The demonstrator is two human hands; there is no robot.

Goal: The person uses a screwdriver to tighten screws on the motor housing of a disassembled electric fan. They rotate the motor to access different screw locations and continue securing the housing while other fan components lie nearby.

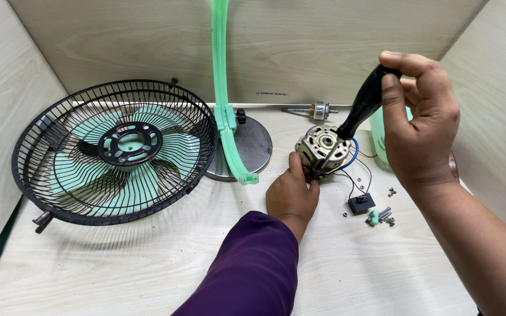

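My left hand [291, 192], in a purple sleeve, grips a small metal fan motor [322, 147] from its near side and holds it on the table. My right hand [420, 120] is closed around the black handle of a screwdriver [365, 100], held above and to the right of the motor. The screwdriver's shaft slants down and left, and its tip rests against the motor's housing. Blue, red and black wires run from the motor to a small black block [361, 203] lying on the table.
A black wire fan guard [115, 151] with green blades inside leans at the left. A green stand on a round grey base [253, 146] sits behind the motor. A rotor shaft [314, 109] lies at the back wall. Loose screws [385, 215] lie at right.
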